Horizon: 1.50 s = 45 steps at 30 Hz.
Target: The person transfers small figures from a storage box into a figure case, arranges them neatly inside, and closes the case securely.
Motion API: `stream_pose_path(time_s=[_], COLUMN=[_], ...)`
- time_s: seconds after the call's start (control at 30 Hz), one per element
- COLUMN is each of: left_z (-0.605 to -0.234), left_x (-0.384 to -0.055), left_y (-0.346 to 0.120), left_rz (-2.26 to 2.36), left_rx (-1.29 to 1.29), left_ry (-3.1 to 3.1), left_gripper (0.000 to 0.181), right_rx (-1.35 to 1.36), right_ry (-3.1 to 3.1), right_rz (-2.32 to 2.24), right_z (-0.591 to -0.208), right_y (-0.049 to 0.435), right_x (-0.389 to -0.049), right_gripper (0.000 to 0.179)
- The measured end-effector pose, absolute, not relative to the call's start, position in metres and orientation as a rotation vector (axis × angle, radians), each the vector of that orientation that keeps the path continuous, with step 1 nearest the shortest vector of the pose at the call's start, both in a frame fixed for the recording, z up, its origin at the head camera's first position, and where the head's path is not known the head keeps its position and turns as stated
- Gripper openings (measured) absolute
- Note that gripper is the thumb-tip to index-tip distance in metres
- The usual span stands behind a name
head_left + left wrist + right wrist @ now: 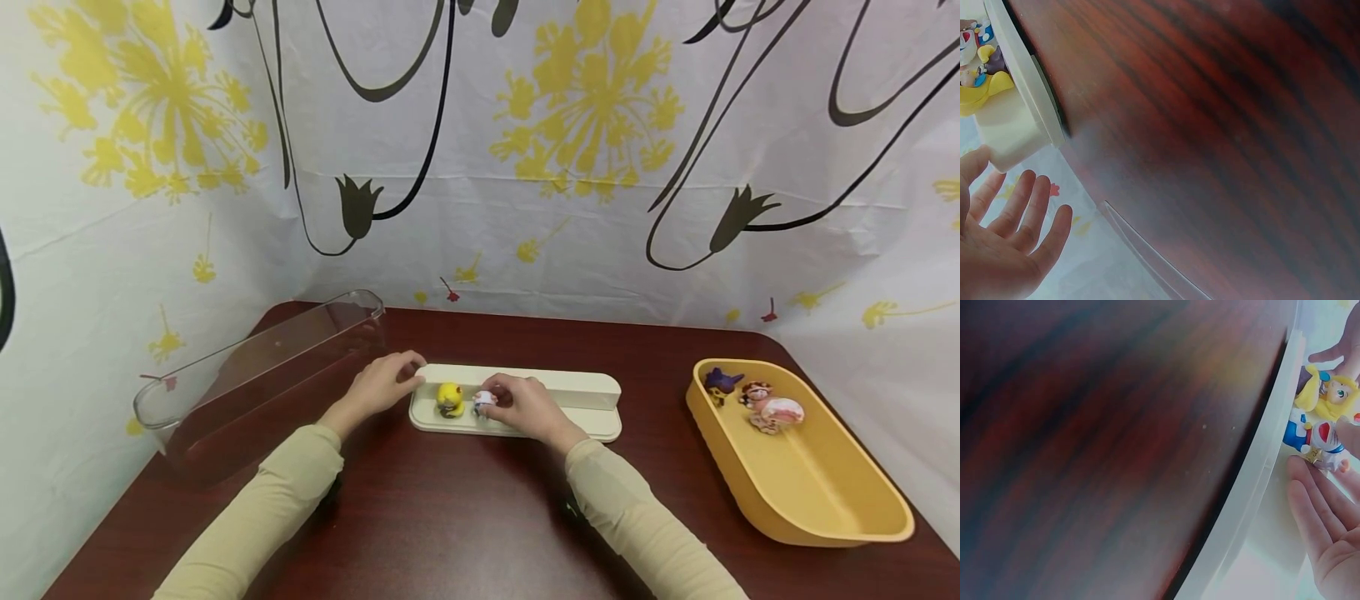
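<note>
A cream stepped stand (558,417) lies across the middle of the table. On its lower step, toward the left end, a yellow-haired figurine (450,398) stands upright. Close beside it is a white and blue figurine (1300,431) with a red mouth, pinched between the thumb and fingers of my right hand (528,406). That figurine's base is partly hidden by the fingers. My left hand (382,383) is at the stand's left end, thumb and fingertips right at the corner. In the left wrist view, the fingers of the left hand (1013,231) are spread and loosely extended.
At the right stands a yellow tray (817,475) with several figurines inside, including a purple-topped one (722,385) and a pink and white one (776,412). A long transparent cover (255,383) leans along the table's left side. Patterned cloth (465,150) hangs behind the dark red table (450,517).
</note>
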State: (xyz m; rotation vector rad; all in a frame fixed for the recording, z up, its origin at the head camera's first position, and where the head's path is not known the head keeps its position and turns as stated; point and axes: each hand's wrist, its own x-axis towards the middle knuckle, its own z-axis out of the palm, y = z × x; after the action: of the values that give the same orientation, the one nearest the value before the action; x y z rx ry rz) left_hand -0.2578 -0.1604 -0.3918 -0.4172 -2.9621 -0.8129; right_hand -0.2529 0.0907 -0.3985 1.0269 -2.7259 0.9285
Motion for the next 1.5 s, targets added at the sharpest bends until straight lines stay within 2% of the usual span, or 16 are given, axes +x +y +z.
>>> stream_pose_path(time_s=[0.73, 1.5], left_z=[-0.393, -0.395], left_x=[-0.257, -0.257], left_y=[-0.159, -0.159], left_rz=[-0.818, -0.822], left_rx=[-0.398, -0.368], left_ry=[-2.968, -2.971], left_gripper=[0.022, 0.022], right_rx=[1.065, 0.988], right_ry=[-2.682, -2.64], right_rz=[0.956, 0.978], right_z=[-0.396, -0.378], right_y=[0.099, 0.139], right_x=[-0.251, -0.246], right_gripper=[0.025, 0.019])
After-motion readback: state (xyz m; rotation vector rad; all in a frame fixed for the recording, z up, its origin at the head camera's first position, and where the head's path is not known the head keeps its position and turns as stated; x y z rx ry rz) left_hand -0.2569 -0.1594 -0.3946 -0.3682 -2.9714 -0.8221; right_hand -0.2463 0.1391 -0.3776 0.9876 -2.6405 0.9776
